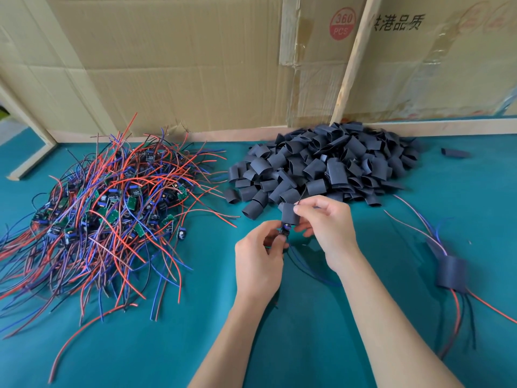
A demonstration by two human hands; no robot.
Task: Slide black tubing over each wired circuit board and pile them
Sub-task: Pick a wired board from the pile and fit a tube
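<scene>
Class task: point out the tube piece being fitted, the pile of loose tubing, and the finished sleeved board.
tube piece (289, 213), head view, its flat side.
pile of loose tubing (330, 163), head view, pile's middle.
finished sleeved board (451, 271), head view, the sleeve's middle.

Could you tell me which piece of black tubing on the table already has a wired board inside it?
The tubing piece lying alone at the right, apart from the loose tubing pile: red, blue and black wires stick out of both its ends.

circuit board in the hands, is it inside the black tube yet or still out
Still out. The circuit board, pinched by the left hand, shows bare below the tubing piece that the right hand holds just above it.
</scene>
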